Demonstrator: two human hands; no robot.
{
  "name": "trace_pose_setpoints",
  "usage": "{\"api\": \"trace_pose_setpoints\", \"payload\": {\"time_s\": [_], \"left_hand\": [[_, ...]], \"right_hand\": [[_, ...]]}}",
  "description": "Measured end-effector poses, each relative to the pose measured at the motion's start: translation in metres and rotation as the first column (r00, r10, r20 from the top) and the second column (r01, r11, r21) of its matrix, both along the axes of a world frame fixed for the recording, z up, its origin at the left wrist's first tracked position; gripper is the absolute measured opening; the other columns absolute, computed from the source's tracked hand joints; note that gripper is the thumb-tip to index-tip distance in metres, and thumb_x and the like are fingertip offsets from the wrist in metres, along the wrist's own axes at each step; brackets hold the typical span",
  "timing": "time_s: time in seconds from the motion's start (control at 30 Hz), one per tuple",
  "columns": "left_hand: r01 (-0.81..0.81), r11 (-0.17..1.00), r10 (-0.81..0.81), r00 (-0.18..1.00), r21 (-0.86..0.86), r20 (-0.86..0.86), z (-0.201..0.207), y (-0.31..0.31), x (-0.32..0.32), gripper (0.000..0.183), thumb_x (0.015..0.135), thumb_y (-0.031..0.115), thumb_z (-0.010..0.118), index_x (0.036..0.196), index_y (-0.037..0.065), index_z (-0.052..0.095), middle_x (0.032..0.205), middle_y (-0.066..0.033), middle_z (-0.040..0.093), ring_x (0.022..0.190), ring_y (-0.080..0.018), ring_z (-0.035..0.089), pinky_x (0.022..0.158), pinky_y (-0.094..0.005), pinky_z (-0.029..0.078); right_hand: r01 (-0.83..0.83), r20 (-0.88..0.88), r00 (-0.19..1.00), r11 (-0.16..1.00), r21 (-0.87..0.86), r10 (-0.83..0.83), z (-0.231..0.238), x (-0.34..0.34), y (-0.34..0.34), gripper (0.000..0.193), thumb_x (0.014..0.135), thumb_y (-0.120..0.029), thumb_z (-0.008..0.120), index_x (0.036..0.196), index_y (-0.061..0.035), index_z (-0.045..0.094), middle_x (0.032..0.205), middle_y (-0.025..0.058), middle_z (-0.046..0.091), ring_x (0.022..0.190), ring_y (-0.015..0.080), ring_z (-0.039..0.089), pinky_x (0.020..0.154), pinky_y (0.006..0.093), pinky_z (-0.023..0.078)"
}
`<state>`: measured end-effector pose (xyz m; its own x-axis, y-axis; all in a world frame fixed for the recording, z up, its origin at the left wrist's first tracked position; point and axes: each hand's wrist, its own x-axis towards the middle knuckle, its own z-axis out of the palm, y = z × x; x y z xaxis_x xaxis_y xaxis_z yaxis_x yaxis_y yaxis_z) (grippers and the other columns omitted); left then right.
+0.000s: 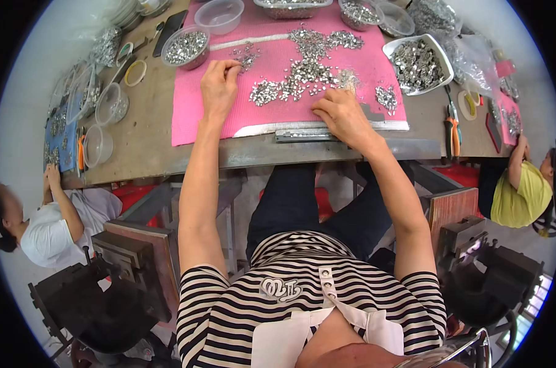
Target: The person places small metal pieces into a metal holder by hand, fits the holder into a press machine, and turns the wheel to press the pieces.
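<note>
My left hand (220,89) is closed in a pinch over the left part of a pink mat (198,119), beside a small scatter of shiny metal pieces (247,57). Whatever its fingertips hold is too small to name. My right hand (344,116) is also pinched, low over the mat's front edge, with its fingertips near a grey metal bar (302,136) lying along that edge. I cannot make out anything between those fingers. Between and beyond my hands spreads a larger pile of small silvery pieces (305,72). A smaller heap (386,98) lies right of my right hand.
A tub of metal pieces (186,48) stands left, near an empty clear tub (219,15). At right are a white tray of pieces (416,64) and orange-handled pliers (453,132). Co-workers sit left (51,227) and right (520,193).
</note>
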<state>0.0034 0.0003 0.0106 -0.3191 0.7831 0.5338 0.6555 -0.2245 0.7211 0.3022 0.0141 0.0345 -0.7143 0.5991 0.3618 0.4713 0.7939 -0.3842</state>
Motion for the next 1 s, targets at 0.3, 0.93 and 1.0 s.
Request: {"api": "trace_pose_setpoints", "payload": {"time_s": [0.3, 0.93, 1.0], "left_hand": [[0.414, 0.898, -0.425, 0.903, -0.148, -0.053, 0.005, -0.046, 0.093, 0.007, 0.089, 0.005, 0.070, 0.095, 0.003, 0.070, 0.090, -0.0124, 0.065, 0.082, -0.0293, 0.067, 0.073, -0.0388, 0.053], [0.308, 0.938, -0.286, 0.946, -0.158, 0.152, 0.008, -0.079, 0.081, 0.013, 0.092, -0.001, 0.067, 0.104, 0.003, 0.072, 0.092, -0.0052, 0.067, 0.076, -0.0125, 0.064, 0.069, -0.0262, 0.052], [0.264, 0.955, -0.245, 0.960, -0.137, 0.136, 0.011, -0.081, 0.081, 0.013, 0.092, 0.000, 0.067, 0.103, 0.003, 0.072, 0.093, -0.0058, 0.067, 0.077, -0.0139, 0.064, 0.069, -0.0275, 0.052]], "right_hand": [[0.052, 0.026, 0.998, 0.997, 0.051, -0.053, 0.001, 0.010, -0.016, 0.008, 0.088, -0.009, 0.070, 0.091, -0.0030, 0.064, 0.088, 0.0124, 0.061, 0.089, 0.0322, 0.060, 0.079, 0.0436, 0.045], [0.061, -0.277, 0.960, 0.996, 0.066, -0.040, -0.007, -0.012, -0.072, 0.014, 0.082, -0.002, 0.073, 0.092, -0.0027, 0.063, 0.090, 0.0086, 0.062, 0.085, 0.0274, 0.060, 0.083, 0.0402, 0.043], [0.044, -0.259, 0.966, 0.993, 0.106, -0.015, -0.005, -0.011, -0.073, 0.014, 0.083, -0.003, 0.073, 0.093, -0.0030, 0.064, 0.090, 0.0085, 0.063, 0.086, 0.0271, 0.061, 0.083, 0.0405, 0.044]]}}
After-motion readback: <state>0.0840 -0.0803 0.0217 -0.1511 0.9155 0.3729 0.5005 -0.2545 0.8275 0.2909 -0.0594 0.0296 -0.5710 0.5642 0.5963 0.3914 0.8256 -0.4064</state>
